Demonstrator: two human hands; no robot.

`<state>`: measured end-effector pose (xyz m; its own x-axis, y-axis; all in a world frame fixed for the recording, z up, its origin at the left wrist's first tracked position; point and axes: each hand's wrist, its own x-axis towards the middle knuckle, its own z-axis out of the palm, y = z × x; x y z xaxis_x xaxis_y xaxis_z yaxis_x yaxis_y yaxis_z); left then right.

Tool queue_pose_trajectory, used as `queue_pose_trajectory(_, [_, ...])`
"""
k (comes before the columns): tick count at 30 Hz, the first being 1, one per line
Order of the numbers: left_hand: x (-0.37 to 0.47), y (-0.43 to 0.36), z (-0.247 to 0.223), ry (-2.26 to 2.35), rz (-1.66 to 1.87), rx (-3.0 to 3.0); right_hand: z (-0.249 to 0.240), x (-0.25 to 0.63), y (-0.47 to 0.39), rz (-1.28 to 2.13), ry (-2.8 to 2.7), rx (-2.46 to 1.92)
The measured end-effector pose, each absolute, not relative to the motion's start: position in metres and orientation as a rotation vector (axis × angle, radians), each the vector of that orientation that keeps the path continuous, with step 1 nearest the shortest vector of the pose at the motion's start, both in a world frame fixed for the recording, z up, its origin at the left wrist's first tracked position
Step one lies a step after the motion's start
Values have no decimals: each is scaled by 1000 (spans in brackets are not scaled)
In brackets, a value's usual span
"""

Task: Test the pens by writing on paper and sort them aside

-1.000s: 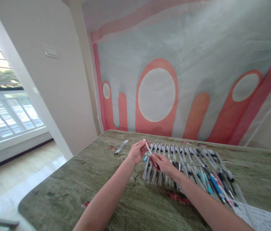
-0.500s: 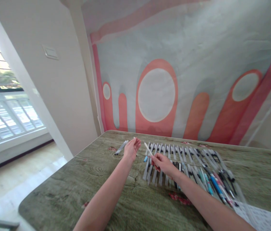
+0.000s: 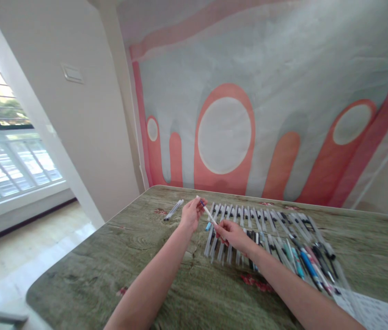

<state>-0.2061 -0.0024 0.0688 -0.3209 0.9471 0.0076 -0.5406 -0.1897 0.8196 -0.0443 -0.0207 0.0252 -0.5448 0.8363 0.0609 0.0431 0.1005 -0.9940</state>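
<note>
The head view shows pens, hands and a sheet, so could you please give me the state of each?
Left hand: fingers closed at the white pen's upper end
Right hand: closed on its lower part
White pen: slanted between both hands
Small pen group: lying flat, side by side
Far pen row: lying flat, roughly parallel
Near pen row: lying flat, partly hidden
Printed sheet: flat, partly out of view

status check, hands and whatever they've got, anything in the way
Right hand gripping slim white pen, left hand at its upper end. Rows of clear plastic pens close by on table. Nothing seen blocking either hand.
</note>
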Motion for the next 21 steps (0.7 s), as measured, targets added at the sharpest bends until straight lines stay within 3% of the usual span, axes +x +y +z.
queue_pose_trajectory(8, [-281, -3, 115, 846, 2184, 499, 25, -42, -19, 1334, -1909, -834])
queue_pose_trajectory(10, [-285, -3, 115, 904, 2093, 482, 22, -44, -18, 1342, -1856, -876])
queue_pose_trajectory(15, [-239, -4, 87, 1002, 1491, 599, 18, -46, -14, 1473, -1650, -915])
queue_pose_trajectory(21, [-192, -7, 59, 1014, 1331, 689, 20, -44, -17, 1497, -1681, -863])
